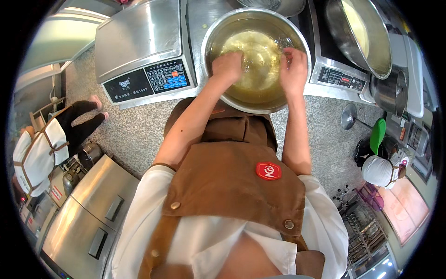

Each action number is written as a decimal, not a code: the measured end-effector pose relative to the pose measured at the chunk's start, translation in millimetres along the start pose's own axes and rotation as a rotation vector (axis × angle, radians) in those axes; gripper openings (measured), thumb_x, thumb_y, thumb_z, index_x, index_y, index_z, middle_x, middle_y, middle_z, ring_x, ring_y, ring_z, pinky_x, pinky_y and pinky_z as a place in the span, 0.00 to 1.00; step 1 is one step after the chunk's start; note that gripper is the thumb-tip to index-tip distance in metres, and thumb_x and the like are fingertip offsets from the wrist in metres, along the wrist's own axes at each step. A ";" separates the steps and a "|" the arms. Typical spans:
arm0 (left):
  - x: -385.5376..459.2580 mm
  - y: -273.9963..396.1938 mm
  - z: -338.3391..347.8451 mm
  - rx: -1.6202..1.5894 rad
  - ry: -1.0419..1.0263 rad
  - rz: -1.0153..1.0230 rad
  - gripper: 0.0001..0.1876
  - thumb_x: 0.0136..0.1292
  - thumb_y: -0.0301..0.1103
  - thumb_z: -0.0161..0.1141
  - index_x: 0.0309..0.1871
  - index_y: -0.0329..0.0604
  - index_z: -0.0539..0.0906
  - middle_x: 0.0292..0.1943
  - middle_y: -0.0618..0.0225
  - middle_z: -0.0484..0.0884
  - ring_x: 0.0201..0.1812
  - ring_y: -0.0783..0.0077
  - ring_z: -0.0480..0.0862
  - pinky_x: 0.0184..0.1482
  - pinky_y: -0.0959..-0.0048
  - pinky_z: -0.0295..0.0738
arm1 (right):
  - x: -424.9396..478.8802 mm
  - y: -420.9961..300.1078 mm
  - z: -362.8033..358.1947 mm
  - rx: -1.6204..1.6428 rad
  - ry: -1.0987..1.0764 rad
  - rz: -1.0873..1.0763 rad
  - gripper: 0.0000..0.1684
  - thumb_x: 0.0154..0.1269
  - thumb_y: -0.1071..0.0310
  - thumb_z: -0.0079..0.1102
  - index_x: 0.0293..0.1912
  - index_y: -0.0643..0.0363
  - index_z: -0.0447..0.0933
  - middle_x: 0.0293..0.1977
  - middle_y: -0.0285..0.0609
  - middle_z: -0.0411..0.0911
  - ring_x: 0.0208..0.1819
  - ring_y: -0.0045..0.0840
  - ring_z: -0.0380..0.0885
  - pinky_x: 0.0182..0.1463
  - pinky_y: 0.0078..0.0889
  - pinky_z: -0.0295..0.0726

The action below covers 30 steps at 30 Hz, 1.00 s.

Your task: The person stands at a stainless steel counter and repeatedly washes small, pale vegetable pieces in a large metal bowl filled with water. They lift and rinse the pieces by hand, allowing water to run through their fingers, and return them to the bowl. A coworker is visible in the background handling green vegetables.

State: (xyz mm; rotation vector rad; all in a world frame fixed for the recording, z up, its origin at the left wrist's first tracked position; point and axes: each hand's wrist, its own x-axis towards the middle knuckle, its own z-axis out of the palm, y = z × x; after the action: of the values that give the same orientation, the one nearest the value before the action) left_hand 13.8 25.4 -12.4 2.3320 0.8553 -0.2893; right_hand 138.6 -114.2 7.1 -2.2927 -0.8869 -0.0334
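Note:
A large stainless steel mixing bowl (pixel 256 110) stands before me at the counter's edge. It holds a clear, yellowish liquid (pixel 259 87) that looks like egg white, with bubbles near its far right side. Over the bowl's left half, my left hand (pixel 228 68) has its fingers curled down at the liquid, and the fingertips are hidden. My right hand (pixel 294 71) reaches in over the right rim, fingers bent, with a small gap beside the thumb. Whether either hand grips something in the liquid cannot be made out.
Left of the bowl sits a digital scale (pixel 139 38) with a keypad. An induction cooker (pixel 343 80) is on the right, with a tilted metal bowl (pixel 378 42) of pale yellow content above it. People (pixel 41 150) stand at both sides. Steel cabinet doors (pixel 90 205) lie behind left.

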 end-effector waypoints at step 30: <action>-1.8 -9.3 -41.6 -1.021 -0.178 0.172 0.11 0.66 0.38 0.57 0.41 0.42 0.85 0.35 0.66 0.85 0.43 0.72 0.83 0.50 0.72 0.72 | -27.8 2.6 14.6 0.328 -0.308 0.348 0.14 0.63 0.67 0.60 0.49 0.54 0.78 0.34 0.43 0.79 0.32 0.22 0.77 0.39 0.25 0.77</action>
State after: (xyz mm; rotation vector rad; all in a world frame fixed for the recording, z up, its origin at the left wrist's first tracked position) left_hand 5.9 56.1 16.1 1.3812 0.5151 0.0304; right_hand 115.8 -123.2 -12.7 -2.1345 -0.5744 0.5873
